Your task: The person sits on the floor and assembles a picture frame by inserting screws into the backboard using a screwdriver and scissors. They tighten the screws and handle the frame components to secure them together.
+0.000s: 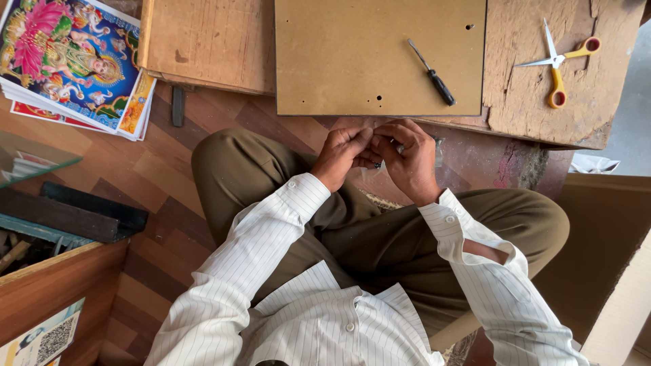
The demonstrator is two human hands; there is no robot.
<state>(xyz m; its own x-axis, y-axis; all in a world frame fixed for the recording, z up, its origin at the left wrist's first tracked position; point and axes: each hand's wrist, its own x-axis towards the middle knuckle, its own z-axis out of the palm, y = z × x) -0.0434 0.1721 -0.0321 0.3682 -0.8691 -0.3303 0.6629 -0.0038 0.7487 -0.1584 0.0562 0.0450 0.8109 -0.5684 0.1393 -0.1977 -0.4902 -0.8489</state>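
The two hands, left hand [342, 154] and right hand [407, 159], are met above the lap, just beside the board [352, 61] at twelve o'clock. A screwdriver [432, 72] is laid on that board. Scissors [559, 64] are placed on the plank [542, 102] at two o'clock; a stack of prints [68, 61] is set at ten o'clock.
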